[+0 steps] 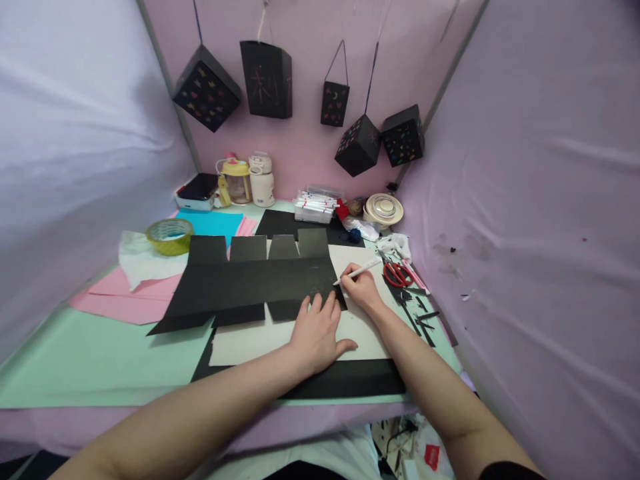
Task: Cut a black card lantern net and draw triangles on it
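Note:
A black paper cutout (250, 280) with flaps along both long edges lies across a white sheet (250, 348). My left hand (317, 333) rests flat, fingers spread, its fingertips on the cutout's lower right part. In my right hand (361, 288) is a slim white pen (367, 268), held in a writing grip. The pen's tip is at the cutout's right end, where faint light marks show. Beneath the white sheet, black paper (350, 379) sticks out along the front.
Red-handled scissors (397, 274) and black paper scraps (425, 323) lie at the right. A yellow tape roll (170, 238) sits left on white tissue. Behind are a box of pens (316, 207), a white bottle (261, 181) and a yellow-lidded cup (237, 183). Black decorated boxes (357, 145) hang above.

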Action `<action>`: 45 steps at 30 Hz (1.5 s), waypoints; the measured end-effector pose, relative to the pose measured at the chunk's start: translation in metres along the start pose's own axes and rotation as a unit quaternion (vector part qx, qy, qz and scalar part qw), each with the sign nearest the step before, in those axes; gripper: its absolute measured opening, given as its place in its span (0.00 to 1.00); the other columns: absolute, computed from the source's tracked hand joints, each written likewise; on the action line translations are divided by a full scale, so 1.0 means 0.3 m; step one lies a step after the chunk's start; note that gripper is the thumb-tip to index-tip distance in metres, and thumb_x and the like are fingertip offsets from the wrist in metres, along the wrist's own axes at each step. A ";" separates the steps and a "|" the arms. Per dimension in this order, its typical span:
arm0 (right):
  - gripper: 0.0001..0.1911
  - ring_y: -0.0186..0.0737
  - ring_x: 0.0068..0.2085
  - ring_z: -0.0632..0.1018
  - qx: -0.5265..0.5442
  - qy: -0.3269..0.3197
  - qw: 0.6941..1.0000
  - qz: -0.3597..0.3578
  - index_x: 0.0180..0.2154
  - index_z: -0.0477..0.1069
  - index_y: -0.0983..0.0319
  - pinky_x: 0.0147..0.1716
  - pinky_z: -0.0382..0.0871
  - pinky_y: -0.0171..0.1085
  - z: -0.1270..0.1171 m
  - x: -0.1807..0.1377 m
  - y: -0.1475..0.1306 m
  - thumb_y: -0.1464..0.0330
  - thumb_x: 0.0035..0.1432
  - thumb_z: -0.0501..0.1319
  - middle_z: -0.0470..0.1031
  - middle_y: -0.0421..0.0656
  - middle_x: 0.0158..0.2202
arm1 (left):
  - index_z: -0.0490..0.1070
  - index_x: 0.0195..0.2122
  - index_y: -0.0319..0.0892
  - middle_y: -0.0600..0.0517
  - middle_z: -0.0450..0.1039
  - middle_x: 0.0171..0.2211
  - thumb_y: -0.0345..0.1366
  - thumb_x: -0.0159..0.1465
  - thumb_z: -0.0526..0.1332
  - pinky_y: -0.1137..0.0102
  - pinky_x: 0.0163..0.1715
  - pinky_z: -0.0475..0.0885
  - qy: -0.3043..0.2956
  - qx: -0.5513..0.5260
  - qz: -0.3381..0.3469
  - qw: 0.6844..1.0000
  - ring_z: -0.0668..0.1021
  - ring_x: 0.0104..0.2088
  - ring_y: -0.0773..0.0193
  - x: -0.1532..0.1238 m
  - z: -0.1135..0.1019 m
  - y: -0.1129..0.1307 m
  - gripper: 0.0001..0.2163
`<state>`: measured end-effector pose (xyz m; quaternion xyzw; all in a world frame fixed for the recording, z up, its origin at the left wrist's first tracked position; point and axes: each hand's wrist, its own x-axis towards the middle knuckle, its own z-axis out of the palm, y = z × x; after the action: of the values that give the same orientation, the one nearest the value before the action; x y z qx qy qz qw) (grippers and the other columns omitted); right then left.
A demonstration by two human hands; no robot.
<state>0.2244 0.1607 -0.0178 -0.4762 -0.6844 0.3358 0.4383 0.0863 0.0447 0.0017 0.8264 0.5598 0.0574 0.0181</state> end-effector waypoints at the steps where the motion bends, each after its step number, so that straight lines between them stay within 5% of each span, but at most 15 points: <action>1: 0.03 0.36 0.25 0.68 0.000 0.000 1.000 -0.001 0.23 0.65 0.59 0.27 0.61 0.34 0.000 -0.001 -0.001 0.69 0.47 0.56 0.67 0.36 0.20 | 0.63 0.63 0.35 0.40 0.58 0.66 0.63 0.61 0.53 0.48 0.61 0.55 -0.001 0.000 0.000 1.000 0.63 0.62 0.38 0.000 -0.002 0.000 0.39; 17: 0.05 0.36 0.25 0.67 0.001 0.053 0.999 0.008 0.22 0.63 0.59 0.27 0.60 0.34 -0.003 0.004 0.007 0.69 0.48 0.56 0.65 0.35 0.19 | 0.62 0.63 0.33 0.40 0.58 0.66 0.63 0.62 0.53 0.47 0.61 0.56 -0.015 0.004 -0.003 1.000 0.63 0.62 0.38 0.001 -0.014 0.002 0.40; 45: 0.05 0.34 0.22 0.65 0.003 0.007 1.000 0.018 0.20 0.63 0.59 0.24 0.59 0.34 -0.007 0.004 0.000 0.69 0.45 0.55 0.64 0.35 0.16 | 0.62 0.63 0.33 0.40 0.57 0.66 0.63 0.62 0.52 0.47 0.61 0.56 -0.008 0.008 -0.001 1.000 0.62 0.62 0.39 -0.001 -0.004 0.003 0.40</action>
<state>0.2262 0.1620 -0.0167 -0.4894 -0.6719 0.3423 0.4380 0.0868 0.0440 0.0028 0.8265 0.5608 0.0464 0.0160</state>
